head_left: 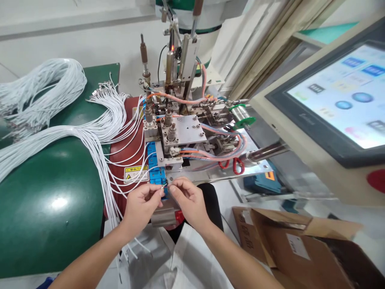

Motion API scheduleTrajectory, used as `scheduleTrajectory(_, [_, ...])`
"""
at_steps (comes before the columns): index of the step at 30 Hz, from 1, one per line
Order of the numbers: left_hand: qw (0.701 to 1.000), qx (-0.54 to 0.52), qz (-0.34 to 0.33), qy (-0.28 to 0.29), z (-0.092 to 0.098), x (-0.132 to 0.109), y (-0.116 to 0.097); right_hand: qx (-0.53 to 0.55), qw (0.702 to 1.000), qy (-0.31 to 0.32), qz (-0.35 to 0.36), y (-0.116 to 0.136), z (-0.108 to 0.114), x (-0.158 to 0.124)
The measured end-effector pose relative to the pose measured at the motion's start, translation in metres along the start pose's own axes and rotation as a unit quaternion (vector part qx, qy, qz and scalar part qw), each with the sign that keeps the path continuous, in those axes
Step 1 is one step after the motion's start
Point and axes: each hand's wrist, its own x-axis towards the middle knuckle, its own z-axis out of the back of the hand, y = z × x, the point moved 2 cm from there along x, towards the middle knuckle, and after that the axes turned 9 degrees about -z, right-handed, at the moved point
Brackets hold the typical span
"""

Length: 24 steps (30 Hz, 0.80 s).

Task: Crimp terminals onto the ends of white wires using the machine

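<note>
My left hand (141, 206) and my right hand (188, 200) meet in front of a small assembly machine (180, 132). Both pinch the end of a thin white wire (164, 186), close to the machine's blue fixture (156, 170). The wire belongs to a thick bundle of white wires (90, 132) that drapes from the left over a green rounded cover (45, 192) and a red machine body with a yellow warning label (136, 173). The wires' far ends carry small metal terminals (100, 89).
A touch-screen panel (339, 96) in a beige housing stands at the right, with a red button (377, 180) below it. An open cardboard box (300, 245) sits at the lower right. Orange and blue hoses (216, 154) loop across the machine. White cloth lies below my arms.
</note>
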Motion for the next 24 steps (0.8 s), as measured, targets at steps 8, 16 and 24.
scheduleTrajectory(8, [1.000,0.009,-0.009,0.017,-0.002,0.001,0.004,-0.063,0.998,-0.006,0.020,0.004,0.002,0.002])
scheduleTrajectory(16, [0.978,0.170,-0.087,0.087,0.011,0.007,-0.004,-0.112,0.992,-0.026,0.042,-0.005,0.006,0.004])
scheduleTrajectory(24, [0.913,0.346,-0.189,0.106,0.029,0.021,0.007,-0.073,0.993,0.006,-0.096,-0.038,0.004,0.019])
